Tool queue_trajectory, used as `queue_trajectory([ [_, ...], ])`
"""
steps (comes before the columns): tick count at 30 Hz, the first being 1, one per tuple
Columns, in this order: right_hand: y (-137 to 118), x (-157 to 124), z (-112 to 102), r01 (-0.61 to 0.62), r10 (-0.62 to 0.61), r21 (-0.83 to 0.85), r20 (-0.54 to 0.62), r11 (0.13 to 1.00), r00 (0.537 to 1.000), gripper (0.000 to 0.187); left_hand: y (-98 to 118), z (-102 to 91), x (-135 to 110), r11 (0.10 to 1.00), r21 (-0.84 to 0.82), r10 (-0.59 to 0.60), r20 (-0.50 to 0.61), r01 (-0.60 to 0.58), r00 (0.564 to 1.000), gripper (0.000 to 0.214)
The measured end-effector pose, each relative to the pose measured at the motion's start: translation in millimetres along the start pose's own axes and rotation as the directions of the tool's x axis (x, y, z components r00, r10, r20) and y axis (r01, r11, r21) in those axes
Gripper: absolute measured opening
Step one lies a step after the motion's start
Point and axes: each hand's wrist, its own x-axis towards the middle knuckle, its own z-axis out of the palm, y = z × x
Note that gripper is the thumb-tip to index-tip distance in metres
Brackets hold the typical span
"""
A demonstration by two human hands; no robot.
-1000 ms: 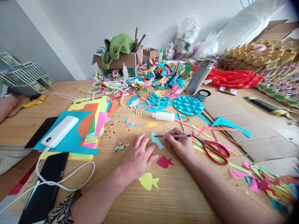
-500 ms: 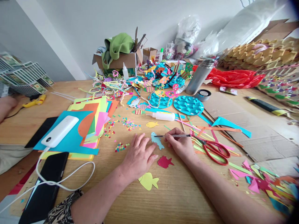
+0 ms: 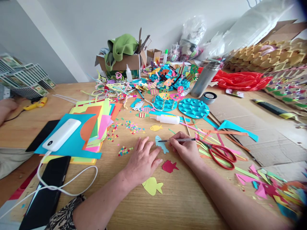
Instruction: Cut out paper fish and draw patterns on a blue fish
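Observation:
A light blue paper fish [image 3: 162,145] lies on the table between my hands. My right hand [image 3: 183,147] pinches a dark slim pen [image 3: 178,140], whose tip meets the fish near its head. Flat on the wood rests my left hand [image 3: 142,159], fingers spread, with its fingertips just left of the blue fish. Close by are a red paper fish [image 3: 169,166], a yellow-green paper fish [image 3: 153,186] partly behind my left wrist, and a small yellow paper fish [image 3: 156,127]. Red-handled scissors [image 3: 222,155] lie beside my right hand.
A white glue bottle [image 3: 169,119] lies behind the fish. Coloured paper sheets [image 3: 96,118], a power bank [image 3: 61,134] and a phone [image 3: 44,195] occupy the left. A steel flask [image 3: 205,80], cardboard [image 3: 237,118] and paper scraps [image 3: 266,185] stand or lie right. Another person's hand [image 3: 8,107] shows far left.
The pen tip has shifted very slightly down on the blue fish. Both hands stay in nearly the same place.

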Motion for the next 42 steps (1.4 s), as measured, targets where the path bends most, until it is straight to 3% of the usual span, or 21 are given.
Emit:
queue_trajectory([
  [42, -0.6, -2.3, -1.6, 0.024, -0.023, -0.009, 0.024, 1.000, 0.999, 0.021, 0.0, -0.3, 0.1, 1.000, 0.003, 0.001, 0.007, -0.001, 1.000, 0.038],
])
